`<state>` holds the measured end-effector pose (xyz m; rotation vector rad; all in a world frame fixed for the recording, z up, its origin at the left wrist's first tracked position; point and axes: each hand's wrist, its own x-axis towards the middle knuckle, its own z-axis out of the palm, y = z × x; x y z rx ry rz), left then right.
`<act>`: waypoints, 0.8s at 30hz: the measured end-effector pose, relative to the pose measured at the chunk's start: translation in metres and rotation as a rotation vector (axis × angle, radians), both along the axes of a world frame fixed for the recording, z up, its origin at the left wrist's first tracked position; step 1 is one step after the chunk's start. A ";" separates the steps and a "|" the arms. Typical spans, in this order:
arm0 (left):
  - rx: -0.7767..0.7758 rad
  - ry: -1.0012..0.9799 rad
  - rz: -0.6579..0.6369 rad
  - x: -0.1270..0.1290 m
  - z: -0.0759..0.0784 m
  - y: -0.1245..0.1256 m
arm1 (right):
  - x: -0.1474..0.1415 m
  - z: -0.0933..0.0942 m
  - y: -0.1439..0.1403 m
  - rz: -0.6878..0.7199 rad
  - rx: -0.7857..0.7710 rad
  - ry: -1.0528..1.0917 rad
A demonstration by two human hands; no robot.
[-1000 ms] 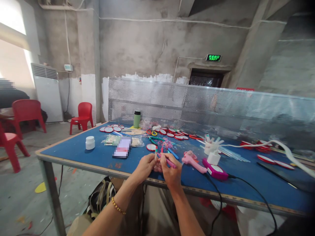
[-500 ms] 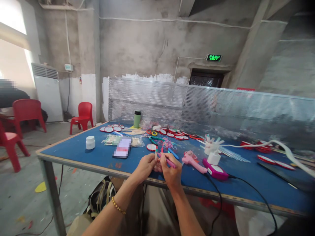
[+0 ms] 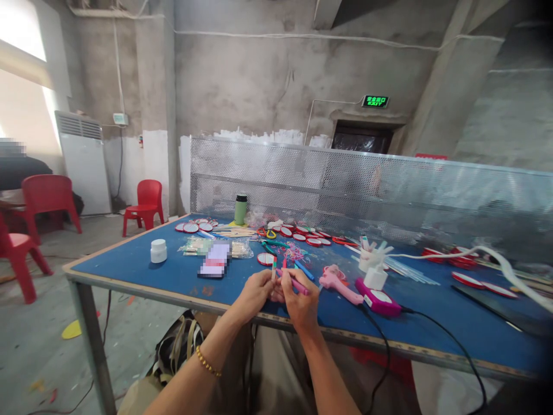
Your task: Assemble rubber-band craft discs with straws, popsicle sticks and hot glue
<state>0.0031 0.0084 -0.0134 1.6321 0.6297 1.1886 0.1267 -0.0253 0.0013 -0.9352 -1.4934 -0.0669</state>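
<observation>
My left hand [image 3: 254, 294] is closed on a flat whitish stick [image 3: 273, 268], held upright, with red and green at its top end. Close beside it, my right hand [image 3: 303, 304] grips a pink marker pen [image 3: 299, 286] like a writing tool, its tip end toward the stick. My fingers partly hide where pen and stick meet. Just beyond the hands lie a blue marker [image 3: 304, 270], a small red-rimmed round disc [image 3: 266, 259] and a tangle of coloured strings [image 3: 296, 252]. A slim red piece [image 3: 284, 264] shows above my right fingers.
A pink glue gun [image 3: 341, 285] and a purple box [image 3: 380, 301] with a black cable lie to the right. Behind them stands a cup of sticks [image 3: 368, 258]. Left are a phone [image 3: 215, 259], a white jar [image 3: 158, 251] and a green bottle [image 3: 241, 210]. A mesh panel [image 3: 276, 176] borders the back.
</observation>
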 end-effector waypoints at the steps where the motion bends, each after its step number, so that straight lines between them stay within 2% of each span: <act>1: 0.002 0.006 0.014 0.000 -0.001 0.000 | 0.000 0.000 0.000 0.001 0.002 0.004; 4: 0.004 0.020 0.046 0.000 -0.002 0.001 | 0.000 0.001 -0.001 -0.001 0.010 0.014; 10: -0.003 0.010 -0.009 0.000 0.000 0.000 | -0.001 0.002 -0.001 0.004 -0.002 0.000; 24: 0.031 0.042 0.063 -0.001 -0.004 0.004 | 0.000 0.000 0.001 -0.014 0.003 -0.009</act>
